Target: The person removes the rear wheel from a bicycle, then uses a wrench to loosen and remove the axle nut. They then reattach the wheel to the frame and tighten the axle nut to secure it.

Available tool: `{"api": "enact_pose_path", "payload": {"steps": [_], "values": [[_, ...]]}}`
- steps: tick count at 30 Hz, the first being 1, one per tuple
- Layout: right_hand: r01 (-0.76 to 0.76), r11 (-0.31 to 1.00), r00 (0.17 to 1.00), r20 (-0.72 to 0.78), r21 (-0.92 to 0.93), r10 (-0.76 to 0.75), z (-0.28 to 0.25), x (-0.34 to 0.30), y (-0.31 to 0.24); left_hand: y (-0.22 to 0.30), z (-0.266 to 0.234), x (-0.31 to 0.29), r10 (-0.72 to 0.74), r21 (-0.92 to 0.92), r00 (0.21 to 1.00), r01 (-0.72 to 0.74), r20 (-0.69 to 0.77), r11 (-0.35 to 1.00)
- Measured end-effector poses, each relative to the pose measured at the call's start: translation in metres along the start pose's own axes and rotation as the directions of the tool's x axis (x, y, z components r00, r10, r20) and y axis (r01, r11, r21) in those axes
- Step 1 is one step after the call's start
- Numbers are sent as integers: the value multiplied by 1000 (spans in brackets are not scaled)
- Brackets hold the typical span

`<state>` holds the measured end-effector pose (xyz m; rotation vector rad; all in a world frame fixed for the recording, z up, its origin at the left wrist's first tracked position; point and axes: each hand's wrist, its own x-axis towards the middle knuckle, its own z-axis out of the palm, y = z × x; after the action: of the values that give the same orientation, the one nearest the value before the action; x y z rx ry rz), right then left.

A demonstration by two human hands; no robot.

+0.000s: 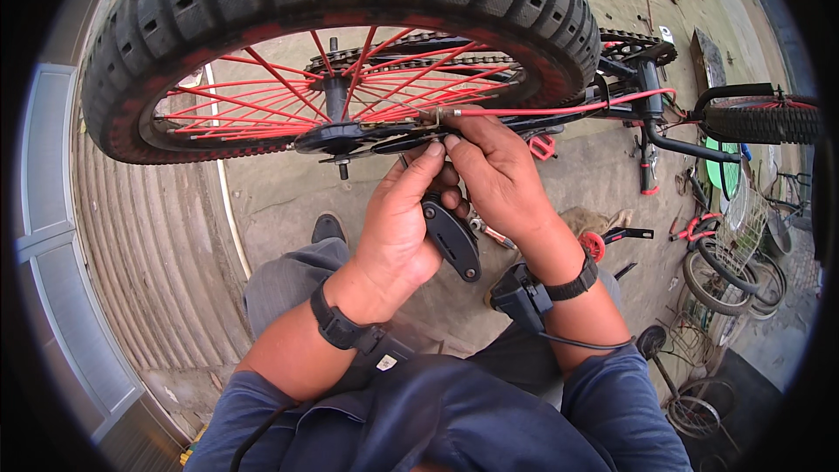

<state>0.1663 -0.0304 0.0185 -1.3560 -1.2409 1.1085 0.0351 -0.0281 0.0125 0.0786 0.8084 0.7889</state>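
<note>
Forearms, two, in rolled blue sleeves with black wrist straps, rising from the lower edge.
Rear bicycle wheel (350, 44), knobby tyre, red spokes, upturned above both hands; chain (411, 61) over its sprocket.
Left hand (398, 227): fingers curled around a black oval plate (453, 240), thumb raised to the hub.
Right hand (498, 175): fingertips pinched together at the red brake cable (542, 109) end.
Risk: a turning wheel could likely nip fingers at chain or spokes; plate may slip.

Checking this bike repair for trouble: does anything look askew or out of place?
Yes. The bicycle wheel is up at hand height, apparently with the bike inverted, and parts and tools lie scattered on the ground. Both hands meet beside the axle.
</note>
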Motion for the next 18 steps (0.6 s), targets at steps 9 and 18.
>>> {"api": "enact_pose_path", "payload": {"steps": [9,18], "values": [[46,995,999,-17,-85,-48,0,-3,11,-1,0,1,40,56,999,-39,-17,998],[-24,999,999,-24,-34,23,0,-6,8,-1,-1,1,75,77,997,-76,16,994]]}}
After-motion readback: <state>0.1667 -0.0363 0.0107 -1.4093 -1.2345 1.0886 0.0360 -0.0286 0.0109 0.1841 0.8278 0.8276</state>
